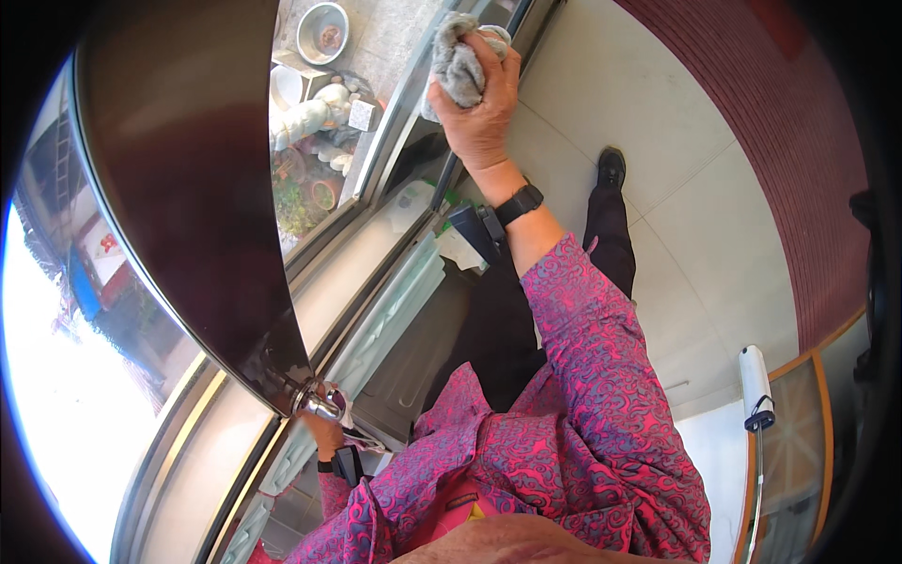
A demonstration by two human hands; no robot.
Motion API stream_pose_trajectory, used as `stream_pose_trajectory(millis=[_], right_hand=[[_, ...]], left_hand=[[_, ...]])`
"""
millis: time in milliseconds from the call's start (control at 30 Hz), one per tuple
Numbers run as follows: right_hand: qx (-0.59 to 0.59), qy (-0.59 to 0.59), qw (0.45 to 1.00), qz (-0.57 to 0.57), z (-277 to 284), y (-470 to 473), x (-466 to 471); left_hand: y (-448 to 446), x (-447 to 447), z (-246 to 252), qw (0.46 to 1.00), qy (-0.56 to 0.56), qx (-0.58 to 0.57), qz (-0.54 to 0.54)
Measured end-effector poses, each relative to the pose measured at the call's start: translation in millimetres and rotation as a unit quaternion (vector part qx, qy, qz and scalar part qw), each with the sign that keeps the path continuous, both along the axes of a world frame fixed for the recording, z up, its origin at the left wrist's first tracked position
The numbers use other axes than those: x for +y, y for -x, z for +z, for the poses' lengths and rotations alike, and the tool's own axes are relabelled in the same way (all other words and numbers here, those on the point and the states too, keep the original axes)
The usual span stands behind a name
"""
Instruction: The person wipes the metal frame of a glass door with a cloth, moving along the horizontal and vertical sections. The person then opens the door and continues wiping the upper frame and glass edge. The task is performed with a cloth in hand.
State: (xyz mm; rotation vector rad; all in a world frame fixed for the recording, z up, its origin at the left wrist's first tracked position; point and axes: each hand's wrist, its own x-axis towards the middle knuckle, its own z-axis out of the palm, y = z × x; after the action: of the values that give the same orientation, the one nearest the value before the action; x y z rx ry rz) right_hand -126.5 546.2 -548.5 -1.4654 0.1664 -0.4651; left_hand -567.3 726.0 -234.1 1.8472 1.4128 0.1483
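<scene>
My right hand (pixel 483 116) grips a bunched grey cloth (pixel 459 62) against the metal window frame (pixel 412 116). Fingers curl over the cloth, and part of it hangs below them. My left hand (pixel 323 428) is low on the left, beside a chrome fitting (pixel 323 403) at the lower tip of a dark glossy panel (pixel 183 176). The fitting partly covers that hand, so its grip is unclear. Each wrist carries a black strap with a dark device, the right one (pixel 479 229) hanging near the sill.
Outside the window lie a metal basin (pixel 323 34), a pale sack (pixel 306 123) and potted plants (pixel 299 201). Pale green curtain fabric (pixel 384 321) runs under the sill. A ribbed maroon surface (pixel 768 127) borders the tiled floor (pixel 676 233). A white device on a pole (pixel 754 381) stands at right.
</scene>
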Motion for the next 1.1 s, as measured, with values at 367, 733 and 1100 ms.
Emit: stream_pose_trajectory(millis=[367, 733, 1100], right_hand=[[0.085, -0.158, 0.971, 0.159, 50, 41, -10], [0.314, -0.128, 0.939, 0.053, -28, 5, -4], [-0.013, -0.047, 0.999, 0.000, 50, -2, -10]], left_hand=[[-21, -14, 1, 0.999, 0.020, 0.036, 0.024], [-15, -7, -1, 0.996, -0.016, 0.085, -0.027], [4, 7, -10, 0.998, -0.042, 0.039, -0.036]])
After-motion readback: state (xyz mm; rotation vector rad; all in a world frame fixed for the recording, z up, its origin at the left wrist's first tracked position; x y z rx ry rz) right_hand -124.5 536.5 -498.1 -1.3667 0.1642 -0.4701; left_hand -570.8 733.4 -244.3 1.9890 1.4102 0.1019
